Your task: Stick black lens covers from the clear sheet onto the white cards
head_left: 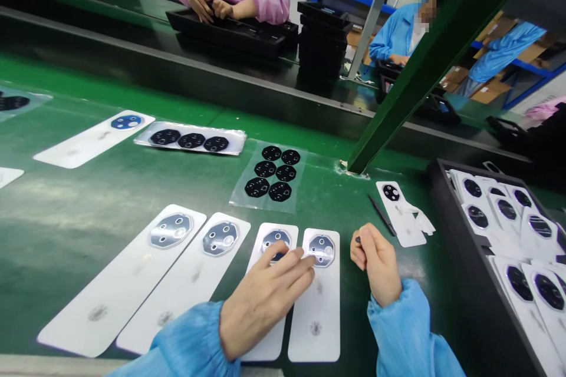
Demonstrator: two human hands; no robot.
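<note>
Several white phone back covers lie side by side on the green belt (66, 230) in front of me. My left hand (265, 297) rests flat with fingers stretched across the third cover (265, 341) and touches the fourth cover (317, 306) near its camera ring (321, 249). My right hand (375, 262) is curled closed just right of that cover, pinching something small and dark I cannot make out. A clear sheet of black lens stickers (272, 178) lies beyond the covers.
A black tray (446, 212) of white covers stands at the right. One more cover (400, 212) and a dark stick (382, 215) lie near a green post (424, 65). Another sticker strip (190, 140) and cover (92, 138) sit farther left. Other people work across the line.
</note>
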